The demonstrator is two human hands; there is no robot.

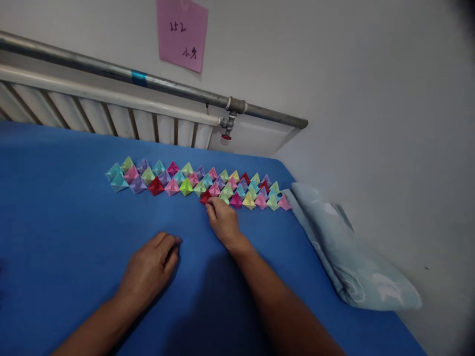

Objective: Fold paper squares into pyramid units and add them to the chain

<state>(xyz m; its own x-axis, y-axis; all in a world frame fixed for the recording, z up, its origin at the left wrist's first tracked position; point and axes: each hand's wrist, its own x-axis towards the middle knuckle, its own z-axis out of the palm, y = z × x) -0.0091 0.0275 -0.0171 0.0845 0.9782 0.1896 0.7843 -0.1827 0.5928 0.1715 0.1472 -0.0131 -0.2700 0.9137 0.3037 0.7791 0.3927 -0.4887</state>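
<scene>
Small folded paper boats [171, 187] in many colours stand in staggered, touching rows on a blue tabletop [74, 237]. My right hand [223, 220] is at the front row, its thumb and forefinger pinched on a red paper boat [205, 197] at that row's left end. Just right of those fingers, a pale green boat [224, 197] is partly covered by the hand. My left hand [152, 262] rests on the blue surface, nearer to me and to the left, with its fingers curled together. Whatever may be inside those fingers is hidden.
A folded pale blue-green blanket [334, 242] lies along the right edge, touching the rows' right end. Behind the tabletop are a white radiator [122, 116], a metal pipe [178, 88] and a red-handled valve [226, 137]. A pink note [182, 34] hangs on the wall.
</scene>
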